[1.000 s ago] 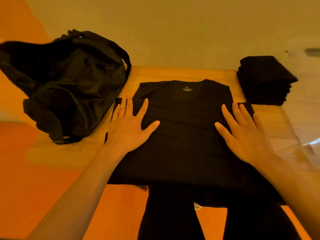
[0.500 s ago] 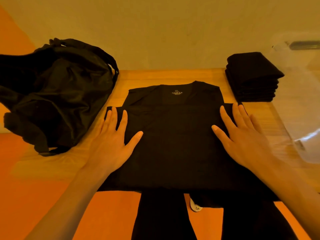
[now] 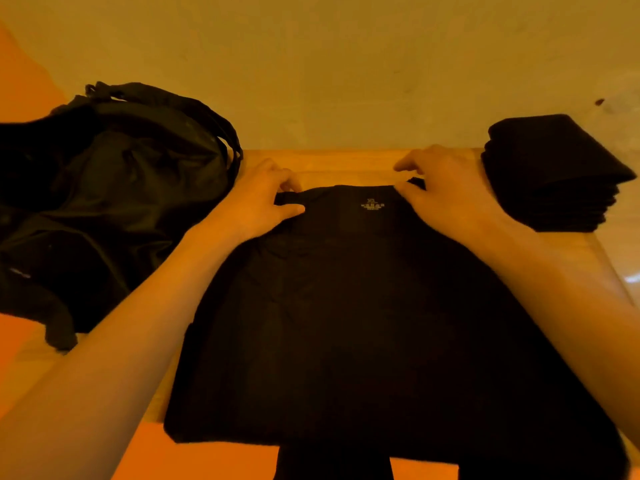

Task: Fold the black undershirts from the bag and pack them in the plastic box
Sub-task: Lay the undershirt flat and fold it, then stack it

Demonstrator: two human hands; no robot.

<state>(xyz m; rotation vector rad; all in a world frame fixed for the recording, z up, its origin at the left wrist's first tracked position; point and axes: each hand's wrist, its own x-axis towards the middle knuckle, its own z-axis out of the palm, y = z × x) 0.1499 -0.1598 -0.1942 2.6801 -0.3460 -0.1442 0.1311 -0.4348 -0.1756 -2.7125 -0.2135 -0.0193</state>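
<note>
I see a plain matte wall (image 3: 346, 64) straight ahead, washed in warm yellow-orange light. A small dark mark (image 3: 599, 102) sits on it at upper right. A wooden table (image 3: 329, 164) stands against the wall. Orange floor (image 3: 17, 362) shows to the left and past the near edge. On the right a paler glossy patch (image 3: 623, 261) catches a glint.

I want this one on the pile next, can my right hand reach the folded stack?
Probably yes: the folded stack lies just beside the right hand, nothing between them, though that hand is pinching the undershirt at its shoulder.
</note>
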